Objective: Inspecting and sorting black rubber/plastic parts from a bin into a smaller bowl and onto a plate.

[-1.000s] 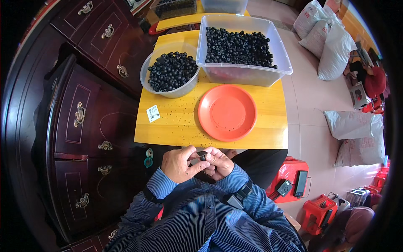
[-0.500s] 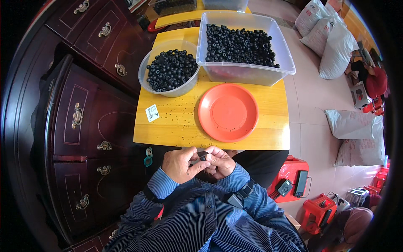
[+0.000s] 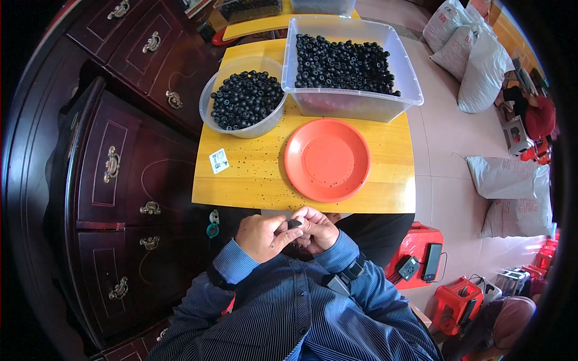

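Just off the front edge of the yellow table [image 3: 241, 192], both my hands meet over a small black rounded plastic piece [image 3: 294, 224]. My left hand [image 3: 257, 236] pinches it between thumb and forefinger. On its other side, the fingers of my right hand [image 3: 319, 230] are closed on the same piece. An orange plastic dish [image 3: 328, 159] with a few dark specks in it lies beyond my hands. Behind it stand a round clear tub [image 3: 208, 111] and a rectangular clear bin [image 3: 361, 105], both holding many similar black pieces.
A white printed label [image 3: 218, 160] lies at the table's left, with black crumbs scattered nearby. Dark wooden cabinets [image 3: 120, 180] close in on the left. To the right are a red stool [image 3: 415, 240] bearing black devices, and white sacks [image 3: 509, 180] on the floor.
The black piece has turned between my fingers: its open ring end showed before, and now a smooth dark side shows. My hands have barely shifted.
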A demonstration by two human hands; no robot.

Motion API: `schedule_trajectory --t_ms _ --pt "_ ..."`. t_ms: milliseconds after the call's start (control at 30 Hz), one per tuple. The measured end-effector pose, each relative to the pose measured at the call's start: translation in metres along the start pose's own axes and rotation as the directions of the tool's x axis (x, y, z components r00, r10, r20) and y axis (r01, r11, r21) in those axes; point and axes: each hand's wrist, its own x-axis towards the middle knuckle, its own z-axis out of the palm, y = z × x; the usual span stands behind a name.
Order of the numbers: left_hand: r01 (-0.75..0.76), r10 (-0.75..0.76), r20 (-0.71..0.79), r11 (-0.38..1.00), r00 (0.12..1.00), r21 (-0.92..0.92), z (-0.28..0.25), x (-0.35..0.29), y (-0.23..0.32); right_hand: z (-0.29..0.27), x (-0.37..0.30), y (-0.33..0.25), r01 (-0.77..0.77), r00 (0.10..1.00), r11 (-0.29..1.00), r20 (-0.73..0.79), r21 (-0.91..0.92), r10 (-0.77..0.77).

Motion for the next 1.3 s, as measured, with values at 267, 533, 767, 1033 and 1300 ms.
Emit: schedule_trajectory --t_ms 267,533,767,1033,1300 --pt "-0.011 0.01 -0.104 1.0 0.994 -0.012 -0.0008 -0.0003 0.0014 0.007 -0.0021 -0.0003 -0.01 0.998 0.999 -0.055 0.036 0.012" --pt "-0.027 0.03 -0.11 0.999 0.993 0.026 -0.0034 -0.0005 0.0063 0.0037 -0.0028 0.0017 -0.009 0.999 1.0 -0.03 0.026 0.01" --pt "-0.025 0.028 -0.099 0.999 0.995 0.032 -0.0014 -0.0004 0.0051 0.0034 -0.0033 0.0016 -0.003 1.0 1.0 -0.031 0.013 0.003" --pt "0.022 -0.021 -0.042 1.0 0.999 0.013 0.0044 -0.0024 0.004 0.0028 -0.0032 0.002 0.01 0.999 0.999 -0.053 0.031 -0.008" --pt "-0.045 0.019 -0.188 0.99 0.982 -0.133 -0.0022 -0.0008 0.0086 0.0075 -0.0016 0.0026 0.008 1.0 0.999 -0.02 0.041 -0.007"
